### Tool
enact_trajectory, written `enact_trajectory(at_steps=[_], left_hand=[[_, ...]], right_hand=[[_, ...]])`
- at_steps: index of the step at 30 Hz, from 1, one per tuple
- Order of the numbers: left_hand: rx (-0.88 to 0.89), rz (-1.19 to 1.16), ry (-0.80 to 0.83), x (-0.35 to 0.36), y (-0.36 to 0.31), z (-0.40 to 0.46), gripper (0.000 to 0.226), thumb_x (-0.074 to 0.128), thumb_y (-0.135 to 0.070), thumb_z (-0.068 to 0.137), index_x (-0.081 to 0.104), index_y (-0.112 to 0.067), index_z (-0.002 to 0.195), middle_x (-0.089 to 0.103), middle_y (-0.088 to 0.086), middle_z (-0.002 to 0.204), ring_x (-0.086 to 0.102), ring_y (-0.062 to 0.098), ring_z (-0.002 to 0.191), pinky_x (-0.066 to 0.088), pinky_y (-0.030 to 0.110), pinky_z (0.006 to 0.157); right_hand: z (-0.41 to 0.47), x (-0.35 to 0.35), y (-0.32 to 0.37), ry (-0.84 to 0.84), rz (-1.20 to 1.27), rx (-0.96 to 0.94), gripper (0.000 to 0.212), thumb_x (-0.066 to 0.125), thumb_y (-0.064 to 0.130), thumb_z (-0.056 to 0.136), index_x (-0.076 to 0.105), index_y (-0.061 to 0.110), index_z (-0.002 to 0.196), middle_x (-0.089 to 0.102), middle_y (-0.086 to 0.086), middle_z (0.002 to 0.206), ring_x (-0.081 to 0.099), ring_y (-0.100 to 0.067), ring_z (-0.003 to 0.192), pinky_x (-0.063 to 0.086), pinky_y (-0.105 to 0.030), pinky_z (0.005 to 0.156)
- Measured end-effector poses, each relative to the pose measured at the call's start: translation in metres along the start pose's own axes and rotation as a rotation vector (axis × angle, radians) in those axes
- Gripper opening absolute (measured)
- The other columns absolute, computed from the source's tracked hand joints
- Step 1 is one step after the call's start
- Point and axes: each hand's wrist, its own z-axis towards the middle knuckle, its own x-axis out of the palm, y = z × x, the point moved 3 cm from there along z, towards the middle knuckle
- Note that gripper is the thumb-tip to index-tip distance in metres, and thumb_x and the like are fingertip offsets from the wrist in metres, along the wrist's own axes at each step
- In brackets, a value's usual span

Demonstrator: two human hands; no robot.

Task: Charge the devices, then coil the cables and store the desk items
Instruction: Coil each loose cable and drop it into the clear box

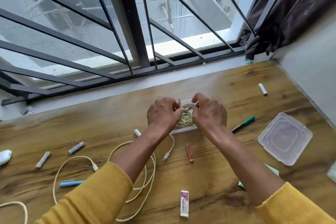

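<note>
Both hands meet over a clear plastic box (183, 130) in the middle of the wooden desk. My left hand (162, 114) and my right hand (209, 112) pinch a coiled cream cable (185, 117), its white plug ends sticking up between the fingertips. The coil hangs just above or inside the box; I cannot tell which. A second cream cable (149, 174) lies loose on the desk under my left forearm, its plug (166, 156) near the box. Part of another cable (20, 207) shows at the bottom left.
The box's clear lid (285, 138) lies at the right. Scattered around are several batteries (76, 147), a red battery (189, 153), a green marker (244, 123), a blue pen (71, 183), an eraser (184, 203), a white device (5, 156) and green paper (272, 170). A barred window runs behind.
</note>
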Motion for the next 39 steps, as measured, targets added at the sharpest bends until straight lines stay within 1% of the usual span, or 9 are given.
enact_trajectory(at_steps=[5, 11, 14, 17, 22, 24, 27, 34, 39], left_hand=[[0.053, 0.078, -0.024, 0.006, -0.005, -0.001, 0.022, 0.08, -0.049, 0.088, 0.081, -0.029, 0.095, 0.077, -0.002, 0.094, 0.073, 0.024, 0.086, 0.06, 0.036, 0.074], [0.069, 0.125, -0.044, 0.015, -0.006, -0.002, 0.02, 0.077, -0.049, 0.091, 0.074, -0.03, 0.094, 0.076, -0.002, 0.093, 0.072, 0.026, 0.085, 0.058, 0.034, 0.071], [0.08, 0.122, -0.038, 0.015, -0.004, -0.001, 0.024, 0.077, -0.051, 0.091, 0.076, -0.028, 0.098, 0.077, 0.0, 0.093, 0.073, 0.026, 0.086, 0.061, 0.037, 0.072], [0.09, 0.055, -0.057, 0.008, 0.001, -0.005, 0.033, 0.077, -0.053, 0.091, 0.077, -0.028, 0.112, 0.08, 0.001, 0.099, 0.075, 0.025, 0.091, 0.061, 0.038, 0.076], [0.101, -0.109, -0.105, -0.02, 0.011, -0.032, 0.033, 0.074, -0.05, 0.094, 0.077, -0.027, 0.118, 0.081, -0.009, 0.1, 0.075, 0.012, 0.087, 0.06, 0.033, 0.079], [0.077, -0.155, -0.111, -0.035, 0.018, -0.05, 0.029, 0.073, -0.047, 0.095, 0.077, -0.029, 0.118, 0.08, -0.013, 0.099, 0.074, 0.007, 0.085, 0.06, 0.03, 0.08], [0.028, -0.204, -0.1, -0.054, 0.039, -0.081, 0.022, 0.074, -0.042, 0.094, 0.079, -0.032, 0.113, 0.079, -0.018, 0.096, 0.072, 0.0, 0.082, 0.061, 0.028, 0.08], [-0.113, -0.284, -0.138, -0.085, 0.105, -0.147, 0.011, 0.08, -0.033, 0.089, 0.082, -0.036, 0.099, 0.076, -0.025, 0.085, 0.069, -0.01, 0.08, 0.057, 0.021, 0.079], [-0.2, -0.302, -0.204, -0.094, 0.151, -0.183, 0.015, 0.082, -0.024, 0.089, 0.083, -0.031, 0.102, 0.077, -0.02, 0.091, 0.069, -0.008, 0.081, 0.06, 0.026, 0.079]], right_hand=[[0.001, 0.008, -0.004, -0.03, -0.129, -0.07, 0.012, 0.066, 0.012, 0.096, 0.076, 0.016, 0.09, 0.067, -0.006, 0.078, 0.055, -0.027, 0.08, 0.052, -0.037, 0.063], [0.007, 0.035, -0.02, -0.011, -0.085, -0.007, 0.026, 0.054, 0.026, 0.103, 0.074, 0.024, 0.087, 0.063, 0.003, 0.085, 0.042, -0.015, 0.075, 0.02, -0.023, 0.053], [0.005, 0.031, -0.017, 0.011, -0.077, -0.018, 0.026, 0.053, 0.027, 0.103, 0.073, 0.023, 0.087, 0.067, 0.001, 0.089, 0.048, -0.018, 0.079, 0.031, -0.028, 0.055], [-0.001, 0.018, -0.011, -0.019, -0.077, -0.064, 0.009, 0.067, 0.019, 0.097, 0.075, 0.019, 0.096, 0.071, -0.003, 0.092, 0.059, -0.026, 0.085, 0.048, -0.033, 0.06], [-0.022, -0.001, 0.002, -0.152, 0.033, -0.089, 0.027, 0.073, 0.005, 0.089, 0.077, 0.018, 0.113, 0.075, -0.004, 0.1, 0.066, -0.021, 0.083, 0.036, -0.024, 0.058], [-0.034, -0.009, 0.015, -0.167, 0.079, -0.128, 0.028, 0.072, 0.003, 0.089, 0.077, 0.018, 0.112, 0.076, -0.003, 0.1, 0.066, -0.021, 0.085, 0.043, -0.026, 0.058], [-0.052, -0.012, 0.036, -0.121, 0.144, -0.194, 0.025, 0.069, 0.005, 0.09, 0.076, 0.02, 0.109, 0.076, -0.002, 0.1, 0.067, -0.022, 0.09, 0.056, -0.037, 0.062], [-0.098, 0.003, 0.081, -0.012, 0.233, -0.339, 0.016, 0.071, 0.018, 0.092, 0.075, 0.023, 0.107, 0.074, 0.003, 0.097, 0.064, -0.02, 0.094, 0.054, -0.038, 0.073], [-0.128, 0.018, 0.101, 0.079, 0.262, -0.38, 0.014, 0.065, 0.03, 0.093, 0.072, 0.031, 0.105, 0.071, 0.011, 0.099, 0.062, -0.017, 0.096, 0.054, -0.039, 0.076]])
